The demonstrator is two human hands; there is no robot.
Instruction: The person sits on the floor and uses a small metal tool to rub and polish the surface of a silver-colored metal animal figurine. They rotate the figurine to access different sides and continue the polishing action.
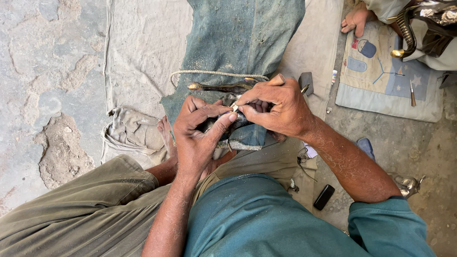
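A dark metal figure (223, 88) with brass tips lies on a dusty blue-green cloth (238, 38) between my hands. My left hand (197, 135) wraps around the figure's near part, thumb pressed on top. My right hand (276, 107) pinches a thin metal tool (303, 89) whose tip meets the figure beside my left thumb. A loop of cord (214, 72) runs over the figure's far side. Most of the figure is hidden under my fingers.
A grey sack cloth (143, 52) covers the cracked ground. At the top right another person's hand (354, 20) rests on a patterned mat (381, 81) near a shiny metal figure (423, 28). A black phone (323, 196) and a small metal piece (409, 184) lie at the right.
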